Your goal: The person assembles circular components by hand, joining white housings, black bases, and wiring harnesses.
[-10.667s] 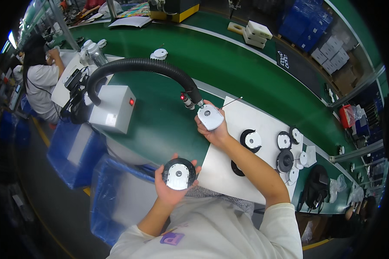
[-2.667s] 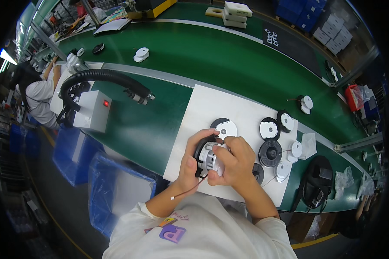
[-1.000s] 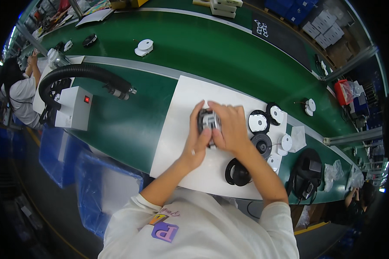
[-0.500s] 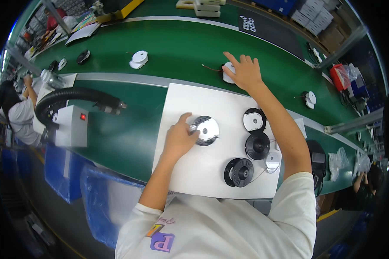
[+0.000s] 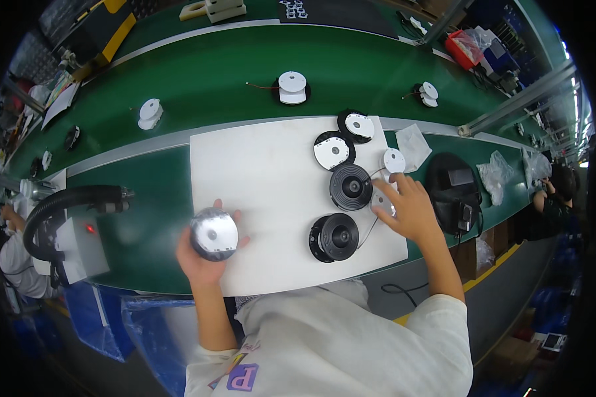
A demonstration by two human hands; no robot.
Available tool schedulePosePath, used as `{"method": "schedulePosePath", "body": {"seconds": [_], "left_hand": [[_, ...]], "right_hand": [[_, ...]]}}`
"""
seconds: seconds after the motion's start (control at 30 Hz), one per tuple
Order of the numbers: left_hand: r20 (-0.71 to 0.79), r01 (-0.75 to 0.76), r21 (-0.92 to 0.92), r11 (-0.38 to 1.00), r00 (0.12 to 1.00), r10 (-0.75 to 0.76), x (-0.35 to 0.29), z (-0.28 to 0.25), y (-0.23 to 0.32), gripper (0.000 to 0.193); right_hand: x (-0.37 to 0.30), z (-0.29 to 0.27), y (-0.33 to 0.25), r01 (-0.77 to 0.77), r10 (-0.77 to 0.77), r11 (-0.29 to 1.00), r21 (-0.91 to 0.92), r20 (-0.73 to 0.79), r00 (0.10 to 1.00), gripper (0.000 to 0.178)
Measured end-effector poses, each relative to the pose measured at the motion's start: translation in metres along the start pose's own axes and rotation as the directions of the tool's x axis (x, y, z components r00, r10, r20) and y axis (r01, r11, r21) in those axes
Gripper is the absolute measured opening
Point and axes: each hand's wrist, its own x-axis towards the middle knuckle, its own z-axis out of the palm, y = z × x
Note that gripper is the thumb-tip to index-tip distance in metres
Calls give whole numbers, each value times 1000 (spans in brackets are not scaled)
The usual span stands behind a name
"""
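A round disc-shaped part with a shiny silver-white face and dark rim [image 5: 215,235] rests in my left hand [image 5: 202,268], its face turned up. That hand cups it from below, above the left part of a white board [image 5: 271,218]. My right hand [image 5: 412,210] has thumb and forefinger apart at a small white round piece [image 5: 383,202], which it partly covers; contact is unclear. Beside those fingers lies a black ribbed disc [image 5: 351,187]. Nearer me, a second black ribbed unit [image 5: 338,237] has a thin wire. Two white-faced discs, one nearer [image 5: 333,151] and one farther [image 5: 359,126], lie beyond.
A green belt [image 5: 212,86] beyond the board carries white round parts, one with a red wire [image 5: 292,87]. At left stands a white box with a black flexible hose [image 5: 79,245]. A black device [image 5: 453,192] and a clear bag [image 5: 495,175] are at right. Other people sit at both sides.
My left hand has lifted the silver-white disc off the board, palm now upward. The right hand has come back from the belt part to the pieces on the right. The view has swung rightward.
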Motion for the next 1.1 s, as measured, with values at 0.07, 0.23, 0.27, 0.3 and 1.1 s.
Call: {"method": "schedulePosePath", "body": {"seconds": [0.07, 0.23, 0.27, 0.3, 1.1], "left_hand": [[155, 101, -212, 972, 985, -69, 0, -1, 4, 54], [-79, -149, -253, 956, 988, 133, 6, 0, 34, 46], [-31, -114, -289, 951, 994, 109, 9, -12, 45, 46], [22, -83, -330, 940, 995, 95, 17, -20, 52, 46], [-26, -204, -428, 880, 977, 213, -83, -4, 18, 62]], "right_hand": [[-10, 2, -2, 45, -45, 999, 0, 46, 998, 52], [-18, 20, 3, 88, -85, 996, -29, 95, 992, 64], [-20, 17, 0, 83, -77, 995, -53, 115, 990, 65], [-22, 21, 0, 95, -89, 993, -63, 92, 992, 66], [246, 167, -342, -673, -402, -472, 569, 541, 739, 32]]}}
